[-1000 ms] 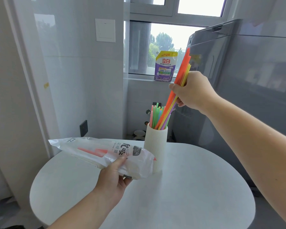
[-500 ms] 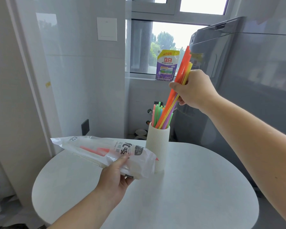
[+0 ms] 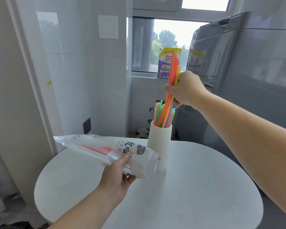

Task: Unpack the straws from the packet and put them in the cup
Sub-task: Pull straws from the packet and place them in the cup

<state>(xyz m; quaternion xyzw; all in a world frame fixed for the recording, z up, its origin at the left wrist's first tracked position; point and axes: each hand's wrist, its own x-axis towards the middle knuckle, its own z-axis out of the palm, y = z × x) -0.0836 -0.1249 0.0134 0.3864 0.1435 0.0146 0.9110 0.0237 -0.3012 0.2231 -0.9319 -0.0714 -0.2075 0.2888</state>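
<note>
A ribbed white cup (image 3: 160,142) stands on the round white table (image 3: 180,195), with several green, pink and purple straws sticking out of it. My right hand (image 3: 185,88) grips a bundle of orange and yellow straws (image 3: 174,70) above the cup; their lower ends reach into its mouth. My left hand (image 3: 117,176) holds the clear plastic straw packet (image 3: 109,151) in front of the cup, lying nearly flat. A few orange straws show inside the packet.
A tall grey appliance (image 3: 246,80) stands close behind my right arm. A purple detergent pouch (image 3: 165,63) sits on the window sill behind the cup. White tiled wall rises to the left of the table.
My right hand has lowered the straw bundle and turned it more upright, so more of it sits inside the cup. The packet in my left hand has barely moved.
</note>
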